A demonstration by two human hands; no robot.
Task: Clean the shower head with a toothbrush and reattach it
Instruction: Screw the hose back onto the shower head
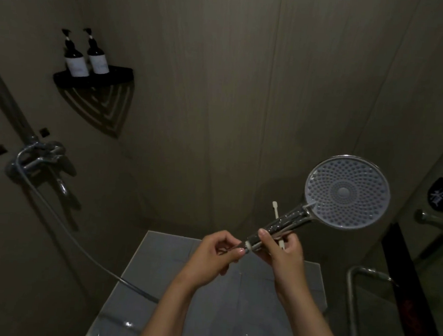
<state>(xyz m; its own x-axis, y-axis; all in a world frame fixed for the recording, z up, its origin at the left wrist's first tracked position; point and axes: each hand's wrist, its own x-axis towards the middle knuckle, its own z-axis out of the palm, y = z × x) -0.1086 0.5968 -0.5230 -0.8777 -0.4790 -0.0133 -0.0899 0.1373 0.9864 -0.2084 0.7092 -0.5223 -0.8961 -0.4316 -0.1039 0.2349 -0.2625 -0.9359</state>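
Up close, fingers (pixel 264 237) of the right hand (pixel 286 255) curl round the handle of the shower head (pixel 347 191), with a white toothbrush (pixel 275 210) seemingly caught in the same grip. The left hand (pixel 213 255) pinches the handle's bottom end. The nozzle face tilts toward the camera, and the hose (pixel 79 239) trails to the wall faucet (pixel 40 157).

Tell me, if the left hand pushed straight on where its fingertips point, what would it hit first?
The handle end of the shower head, seemingly touching the left hand at its fingertips; just beyond, the right hand gripping that handle.
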